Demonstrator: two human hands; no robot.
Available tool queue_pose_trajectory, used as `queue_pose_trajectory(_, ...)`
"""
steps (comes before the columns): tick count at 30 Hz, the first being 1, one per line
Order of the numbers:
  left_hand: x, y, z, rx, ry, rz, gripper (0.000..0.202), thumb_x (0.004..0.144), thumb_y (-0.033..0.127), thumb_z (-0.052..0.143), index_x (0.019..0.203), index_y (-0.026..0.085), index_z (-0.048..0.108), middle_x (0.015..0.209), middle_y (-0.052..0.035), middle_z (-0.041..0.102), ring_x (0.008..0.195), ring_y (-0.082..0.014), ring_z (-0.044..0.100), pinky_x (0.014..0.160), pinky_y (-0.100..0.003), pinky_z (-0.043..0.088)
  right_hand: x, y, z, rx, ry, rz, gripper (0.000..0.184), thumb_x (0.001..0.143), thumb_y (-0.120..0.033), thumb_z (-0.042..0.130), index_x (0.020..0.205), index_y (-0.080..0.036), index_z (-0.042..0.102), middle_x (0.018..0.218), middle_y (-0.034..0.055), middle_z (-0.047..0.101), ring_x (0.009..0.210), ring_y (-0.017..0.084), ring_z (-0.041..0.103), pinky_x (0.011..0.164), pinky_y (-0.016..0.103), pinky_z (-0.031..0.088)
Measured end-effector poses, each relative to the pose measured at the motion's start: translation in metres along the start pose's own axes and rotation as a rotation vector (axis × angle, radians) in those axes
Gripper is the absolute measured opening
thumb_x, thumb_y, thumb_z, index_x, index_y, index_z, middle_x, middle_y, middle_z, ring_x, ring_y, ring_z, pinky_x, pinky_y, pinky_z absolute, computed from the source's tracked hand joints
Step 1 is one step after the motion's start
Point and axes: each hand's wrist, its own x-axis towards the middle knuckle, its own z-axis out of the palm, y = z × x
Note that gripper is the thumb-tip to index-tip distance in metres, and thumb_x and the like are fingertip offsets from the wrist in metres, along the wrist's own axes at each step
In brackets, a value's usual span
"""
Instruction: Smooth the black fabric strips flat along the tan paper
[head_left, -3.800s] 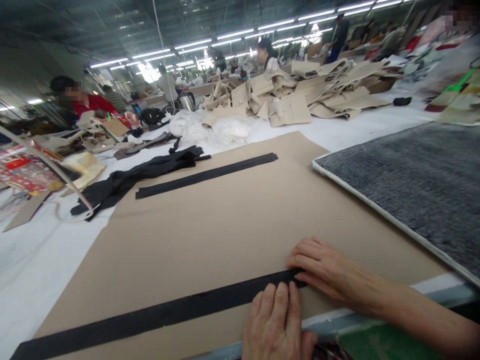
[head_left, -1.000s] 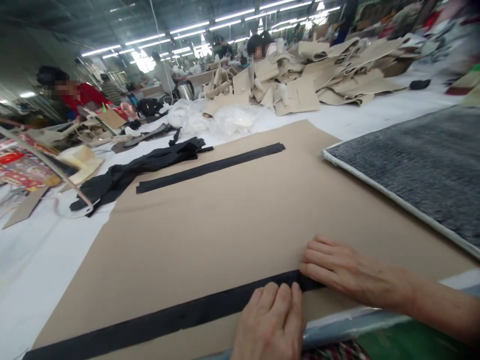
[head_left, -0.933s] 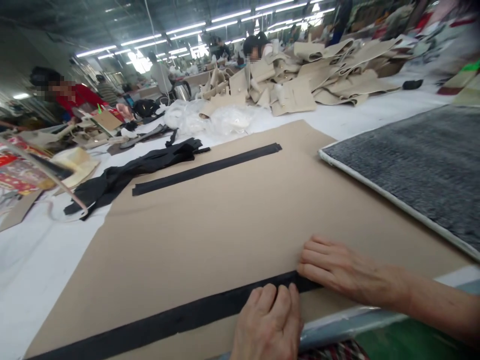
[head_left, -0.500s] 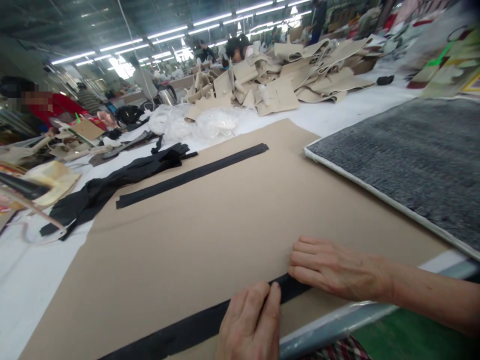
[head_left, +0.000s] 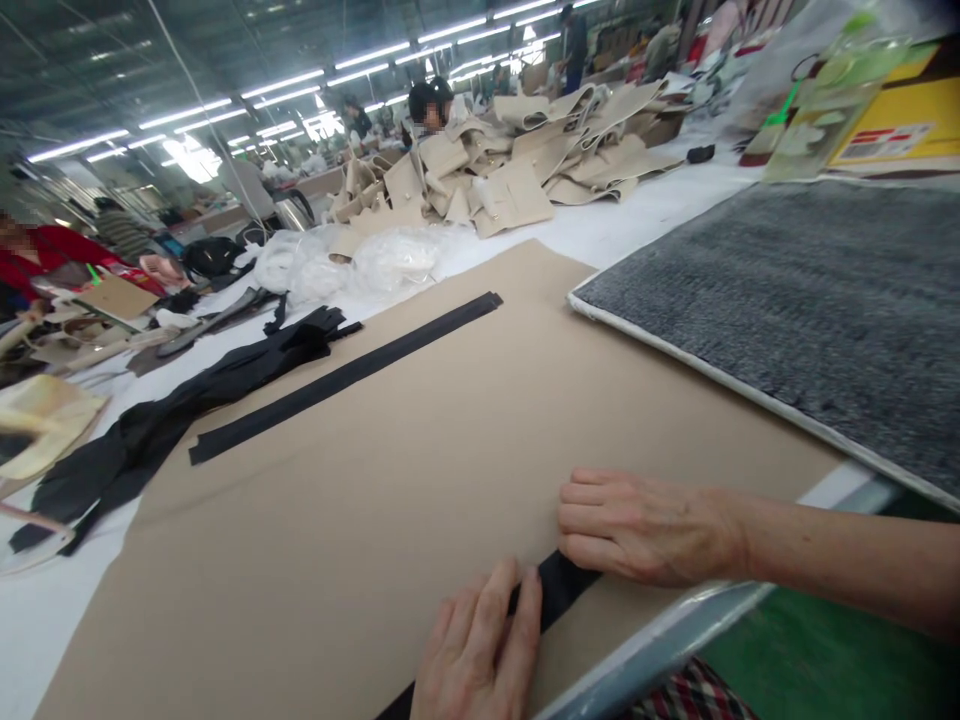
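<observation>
A large tan sheet [head_left: 390, 470] lies flat on the white table. A black strip [head_left: 556, 592] runs along its near edge. My left hand [head_left: 480, 650] lies flat on the strip, fingers stretched out together. My right hand [head_left: 645, 525] rests flat at the strip's right end, fingers extended and pressing down on it. A second black strip [head_left: 345, 378] lies across the far side of the sheet.
A grey fuzzy mat [head_left: 795, 300] with a white border sits at the right. Black fabric [head_left: 180, 410] is bunched at the left. Clear plastic [head_left: 360, 265] and a heap of tan pieces [head_left: 517, 165] lie further back. Other people work at the far tables.
The view has swung left and tilted, so everything appears shifted. My left hand has slid a little left along the near black strip; my right hand stays at its right end.
</observation>
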Motion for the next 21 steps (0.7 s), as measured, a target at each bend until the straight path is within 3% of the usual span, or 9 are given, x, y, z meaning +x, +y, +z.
queue_pose_trajectory(7, 0.006, 0.014, 0.019, -0.062, 0.027, 0.005, 0.034, 0.096, 0.010, 0.036, 0.120, 0.004, 0.060, 0.101, -0.0136, 0.070, 0.089, -0.0221, 0.065, 0.080, -0.033, 0.054, 0.000, 0.002, 0.000, -0.005, 0.005, -0.014, 0.035, 0.102, -0.013, 0.028, 0.076, -0.016, 0.051, 0.076, 0.0029, 0.048, 0.068, 0.017, 0.040, 0.064, 0.033, 0.030)
queue_pose_trajectory(13, 0.007, 0.009, 0.025, -0.111, 0.059, 0.082, 0.034, 0.093, 0.007, 0.039, 0.121, 0.003, 0.059, 0.097, -0.0135, 0.069, 0.083, -0.0195, 0.063, 0.073, -0.028, 0.056, 0.000, 0.007, -0.002, -0.005, -0.003, -0.065, 0.034, 0.101, -0.011, 0.029, 0.075, -0.015, 0.052, 0.076, 0.0026, 0.048, 0.068, 0.017, 0.038, 0.063, 0.033, 0.029)
queue_pose_trajectory(21, 0.008, 0.009, 0.028, -0.213, 0.009, 0.014, 0.038, 0.092, 0.006, 0.037, 0.126, 0.003, 0.055, 0.094, -0.0130, 0.066, 0.079, -0.0190, 0.060, 0.070, -0.028, 0.055, -0.007, 0.011, -0.003, 0.013, -0.049, -0.070, 0.030, 0.101, -0.011, 0.033, 0.080, -0.012, 0.055, 0.079, 0.0037, 0.048, 0.071, 0.017, 0.040, 0.067, 0.032, 0.031)
